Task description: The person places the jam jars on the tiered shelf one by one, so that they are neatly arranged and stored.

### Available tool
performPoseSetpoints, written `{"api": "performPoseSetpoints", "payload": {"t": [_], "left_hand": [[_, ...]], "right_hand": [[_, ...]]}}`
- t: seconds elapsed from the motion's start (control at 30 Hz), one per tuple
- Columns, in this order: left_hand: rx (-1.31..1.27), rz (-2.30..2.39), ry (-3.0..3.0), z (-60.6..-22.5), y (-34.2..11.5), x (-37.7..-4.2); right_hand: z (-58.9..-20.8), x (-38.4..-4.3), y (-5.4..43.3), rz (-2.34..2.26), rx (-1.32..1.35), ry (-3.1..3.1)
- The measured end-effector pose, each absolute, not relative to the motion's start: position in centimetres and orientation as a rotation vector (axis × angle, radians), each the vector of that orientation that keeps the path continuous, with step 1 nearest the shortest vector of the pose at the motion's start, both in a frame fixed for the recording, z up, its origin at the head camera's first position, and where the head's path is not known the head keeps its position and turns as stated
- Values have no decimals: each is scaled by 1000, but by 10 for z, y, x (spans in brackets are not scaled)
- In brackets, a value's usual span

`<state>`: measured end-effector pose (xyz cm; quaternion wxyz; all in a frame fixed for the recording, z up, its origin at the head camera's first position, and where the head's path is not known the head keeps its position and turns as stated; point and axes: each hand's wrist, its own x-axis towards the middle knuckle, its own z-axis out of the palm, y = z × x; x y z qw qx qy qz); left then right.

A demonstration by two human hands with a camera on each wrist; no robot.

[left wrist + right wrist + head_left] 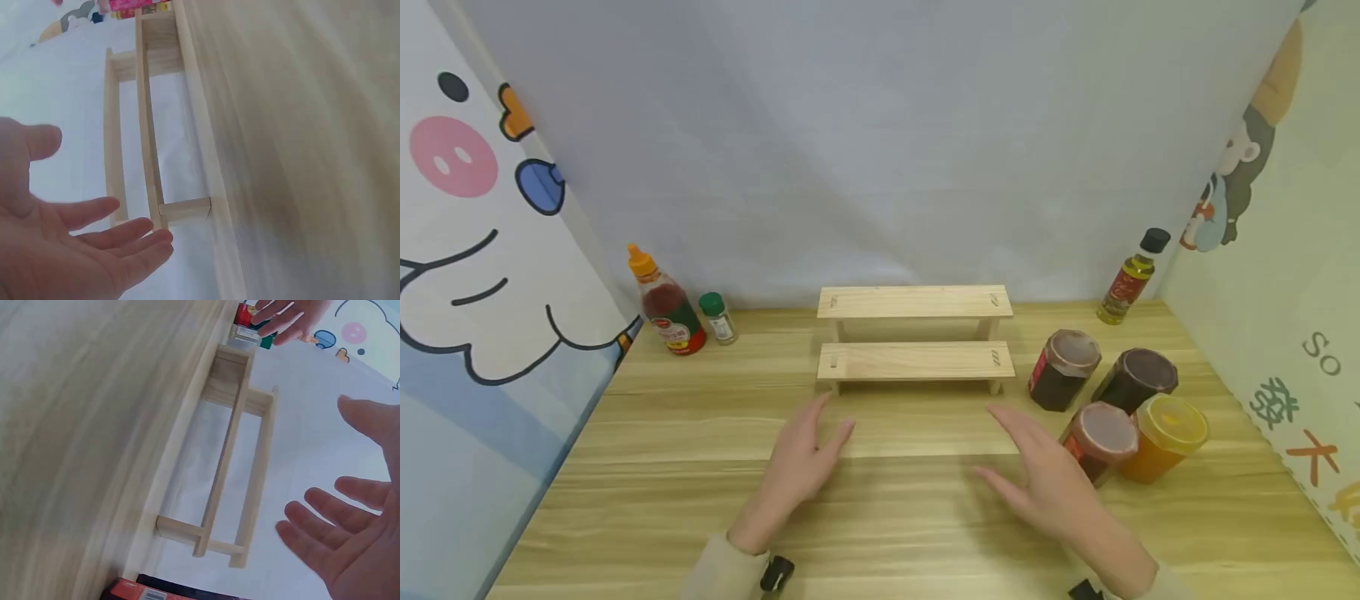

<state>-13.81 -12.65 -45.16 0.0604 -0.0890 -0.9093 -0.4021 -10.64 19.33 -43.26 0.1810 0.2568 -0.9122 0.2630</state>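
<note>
A two-step wooden rack (916, 361) stands at the back middle of the table, with nothing on either step. My left hand (797, 458) hovers in front of its left end, thumb and fingers spread, holding nothing. In front of the right end, my right hand (1045, 479) is likewise spread and holds nothing. Nearest to the right hand is a jar with a pinkish lid (1101, 437). Behind it stand a dark jar with a red label (1063, 371) and another dark jar (1135, 379). An orange jar with a yellow lid (1163, 437) sits beside them.
At the back left stand a sauce bottle with an orange cap (670, 312) and a small green-capped shaker (720, 321). A black-capped oil bottle (1127, 287) is at the back right. A pale wall (887, 150) rises behind the table, with printed panels at both sides.
</note>
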Motion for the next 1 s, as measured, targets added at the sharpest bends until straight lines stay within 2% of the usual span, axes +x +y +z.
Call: {"api": "performPoseSetpoints", "payload": {"t": [0.27, 0.6, 1.0], "left_hand": [[-100, -1608, -2527, -446, -127, -153], [-15, -1690, -2464, -451, -128, -158], [233, -1912, -2313, -459, -134, -175]], "right_hand": [[-420, -95, 202, 834, 643, -2462], [-411, -92, 210, 918, 611, -2439], [-400, -86, 226, 1035, 544, -2348]]}}
